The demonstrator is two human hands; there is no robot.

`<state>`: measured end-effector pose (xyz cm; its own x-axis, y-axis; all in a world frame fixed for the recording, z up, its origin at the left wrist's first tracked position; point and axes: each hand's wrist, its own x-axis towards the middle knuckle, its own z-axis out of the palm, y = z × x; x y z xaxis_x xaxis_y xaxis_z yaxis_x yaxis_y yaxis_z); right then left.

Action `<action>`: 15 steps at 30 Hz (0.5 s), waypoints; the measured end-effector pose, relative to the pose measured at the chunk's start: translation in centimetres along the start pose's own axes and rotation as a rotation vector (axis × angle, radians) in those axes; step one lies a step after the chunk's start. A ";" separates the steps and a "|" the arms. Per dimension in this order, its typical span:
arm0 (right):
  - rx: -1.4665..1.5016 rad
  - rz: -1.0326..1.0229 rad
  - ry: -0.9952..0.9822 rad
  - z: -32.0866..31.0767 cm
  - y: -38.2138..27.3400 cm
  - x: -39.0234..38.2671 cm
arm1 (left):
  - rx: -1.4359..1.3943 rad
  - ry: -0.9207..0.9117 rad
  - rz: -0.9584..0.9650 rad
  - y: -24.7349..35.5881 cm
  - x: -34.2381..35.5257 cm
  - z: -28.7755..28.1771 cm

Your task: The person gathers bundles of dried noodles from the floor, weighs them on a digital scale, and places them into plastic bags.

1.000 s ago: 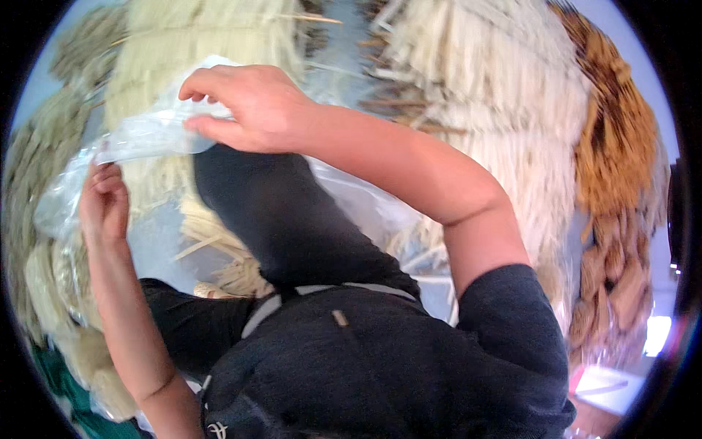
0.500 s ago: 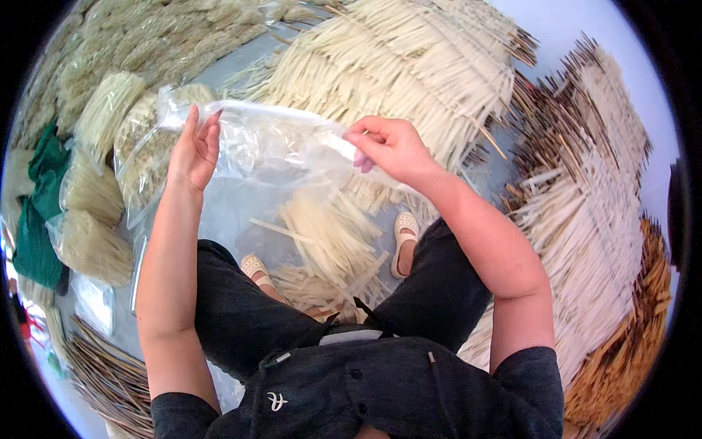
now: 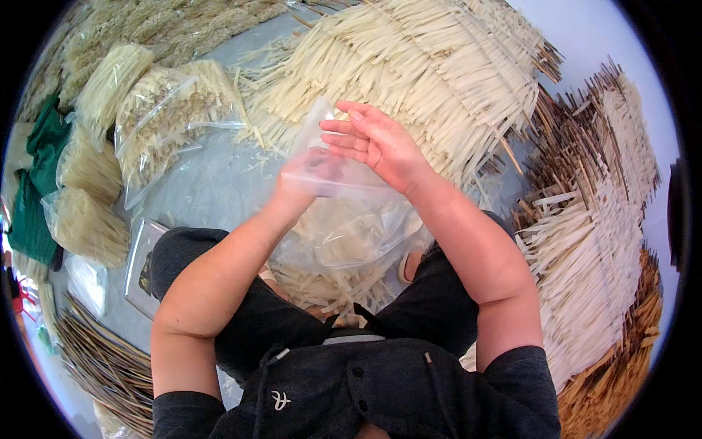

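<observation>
I have a clear plastic bag (image 3: 344,227) hanging between my arms, over loose pale flat strips (image 3: 314,282) on the floor between my legs. My left hand (image 3: 303,172) grips the bag's upper part at the centre, its fingers seen blurrily through the plastic. Just right of it and slightly higher, my right hand (image 3: 376,146) is open, palm turned inward, fingers apart and slightly bent against or beside the film; exact contact is unclear. Pale sandals (image 3: 404,268) show partly beside my knees.
Heaps of pale strips (image 3: 395,51) lie ahead and dark-tipped ones (image 3: 578,146) rightward, with orange-brown bundles (image 3: 632,322) behind. Leftward are bagged bundles (image 3: 88,227), a green cloth (image 3: 33,197), a flat clear item (image 3: 139,267) and dark thin sticks (image 3: 102,351). Grey floor (image 3: 212,175) shows between.
My hands have come from far apart to together at the centre; the bag, earlier stretched sideways between them, now hangs downward. My right hand has loosened its pinch and spread its fingers.
</observation>
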<state>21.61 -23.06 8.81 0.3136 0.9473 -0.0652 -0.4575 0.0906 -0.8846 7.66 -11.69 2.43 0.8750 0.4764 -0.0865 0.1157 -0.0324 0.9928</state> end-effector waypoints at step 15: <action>-0.814 -0.213 0.166 -4.1 0.5 -1.2 | -0.577 0.308 -0.176 0.6 1.6 -6.7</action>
<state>24.41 -25.46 6.52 0.4715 0.8723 0.1299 0.3452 -0.0470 -0.9374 5.97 -5.10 3.40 0.6825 0.6626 -0.3085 -0.0999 0.5027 0.8586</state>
